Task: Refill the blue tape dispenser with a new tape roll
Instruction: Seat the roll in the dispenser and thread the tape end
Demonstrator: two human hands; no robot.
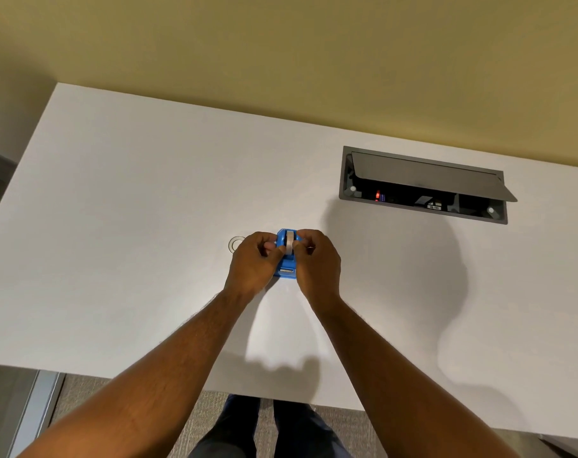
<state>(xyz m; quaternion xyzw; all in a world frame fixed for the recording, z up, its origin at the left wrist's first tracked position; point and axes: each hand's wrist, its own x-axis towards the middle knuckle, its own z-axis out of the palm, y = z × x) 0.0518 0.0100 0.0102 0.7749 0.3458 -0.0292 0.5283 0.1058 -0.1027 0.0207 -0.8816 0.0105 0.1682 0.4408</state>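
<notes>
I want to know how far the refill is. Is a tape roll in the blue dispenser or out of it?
In. A pale tape roll sits between the walls of the blue dispenser, both hands at its sides. Fully seated: cannot tell.

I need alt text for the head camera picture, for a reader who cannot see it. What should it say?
Two bare hands, left hand and right hand, hold a blue tape dispenser with a tape roll in it, on a white table. A clear ring lies just left of the hands; an open cable box sits in the table at right.

small white label inside desk cable box, print too blurred to read
</notes>
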